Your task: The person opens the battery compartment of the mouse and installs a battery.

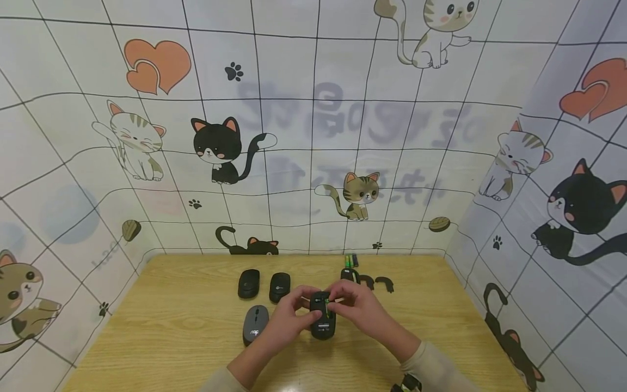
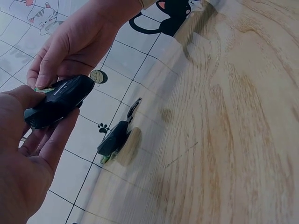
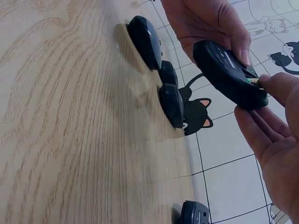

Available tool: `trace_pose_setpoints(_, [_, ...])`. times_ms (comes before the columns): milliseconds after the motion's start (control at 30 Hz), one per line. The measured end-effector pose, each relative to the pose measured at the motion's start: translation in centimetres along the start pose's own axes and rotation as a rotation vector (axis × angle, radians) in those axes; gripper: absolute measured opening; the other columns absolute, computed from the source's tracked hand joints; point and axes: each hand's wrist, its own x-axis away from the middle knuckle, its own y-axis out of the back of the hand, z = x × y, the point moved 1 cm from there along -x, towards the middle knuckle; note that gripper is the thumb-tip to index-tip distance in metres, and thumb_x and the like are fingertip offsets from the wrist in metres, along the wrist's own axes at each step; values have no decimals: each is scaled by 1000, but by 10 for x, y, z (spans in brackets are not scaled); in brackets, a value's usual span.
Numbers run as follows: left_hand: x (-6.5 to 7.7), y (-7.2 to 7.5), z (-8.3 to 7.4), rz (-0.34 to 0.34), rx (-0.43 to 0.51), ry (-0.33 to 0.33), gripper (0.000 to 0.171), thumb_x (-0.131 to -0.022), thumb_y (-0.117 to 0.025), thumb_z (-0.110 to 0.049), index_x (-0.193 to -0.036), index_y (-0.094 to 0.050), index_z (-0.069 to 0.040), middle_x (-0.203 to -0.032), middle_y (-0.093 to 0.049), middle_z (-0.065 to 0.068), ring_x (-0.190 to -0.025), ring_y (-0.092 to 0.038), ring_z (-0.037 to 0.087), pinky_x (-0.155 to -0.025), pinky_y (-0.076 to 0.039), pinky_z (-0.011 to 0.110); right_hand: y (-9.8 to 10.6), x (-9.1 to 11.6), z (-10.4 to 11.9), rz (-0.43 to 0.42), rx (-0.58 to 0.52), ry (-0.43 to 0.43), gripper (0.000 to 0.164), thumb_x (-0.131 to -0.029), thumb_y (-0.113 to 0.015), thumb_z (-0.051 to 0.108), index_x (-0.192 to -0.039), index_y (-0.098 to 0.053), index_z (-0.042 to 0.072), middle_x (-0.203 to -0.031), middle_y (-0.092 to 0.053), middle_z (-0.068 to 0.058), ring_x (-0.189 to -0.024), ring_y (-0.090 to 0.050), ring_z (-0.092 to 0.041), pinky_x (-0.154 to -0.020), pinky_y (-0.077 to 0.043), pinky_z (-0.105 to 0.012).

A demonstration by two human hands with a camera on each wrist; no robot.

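Wood-grain surface (image 1: 186, 332) is carrying several mice (image 1: 249, 283); cat-printed sheeting (image 1: 284, 71) is hanging behind; left hand (image 1: 293, 314) and right hand (image 1: 358, 306) are gripping an upturned black mouse (image 1: 323, 331) above the surface; right thumb (image 3: 276, 87) is touching its green battery (image 3: 253, 81).

I look remotely into a makeshift booth (image 1: 289, 65): white, black-gridded, cat-printed sheeting (image 1: 294, 125) walls in a pale-brown wood-grain tabletop (image 1: 186, 326).
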Motion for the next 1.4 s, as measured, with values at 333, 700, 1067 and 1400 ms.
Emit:
trace_pose_setpoints(333, [2, -3, 1, -30, -31, -38, 39, -103, -81, -13, -139, -69, -18, -134, -67, 9, -117, -65, 28, -77, -69, 36, -1, 3, 2, -8, -33, -1, 9, -103, -79, 5, -107, -71, 8, -127, -71, -13, -118, -71, -28, -99, -65, -45])
trace_pose_setpoints(700, [2, -6, -2, -38, -14, -43, 39, -101, -82, -9, -137, -70, -17, -133, -68, 9, -115, -65, 28, -76, -69, 36, -4, 5, 3, -54, 36, -30, 14, -101, -80, 2, -99, -72, 14, -125, -73, -8, -116, -73, -27, -92, -66, -36])
trace_pose_setpoints(1067, [1, -7, -2, -35, -27, -36, 40, -101, -81, -8, -138, -70, -18, -130, -69, 9, -114, -64, 29, -76, -69, 36, -5, 5, 2, -74, 31, -84, 33, -103, -79, 6, -133, -68, 9, -127, -75, -8, -115, -73, -25, -92, -66, -34])
trace_pose_setpoints(1400, [0, -9, -1, -33, -34, -21, 40, -100, -81, -7, -138, -70, -17, -129, -69, 9, -115, -65, 29, -77, -69, 37, -8, 4, 3, -75, 43, -124, 29, -103, -76, 3, -131, -70, 7, -125, -76, -10, -112, -71, -29, -90, -65, -31])
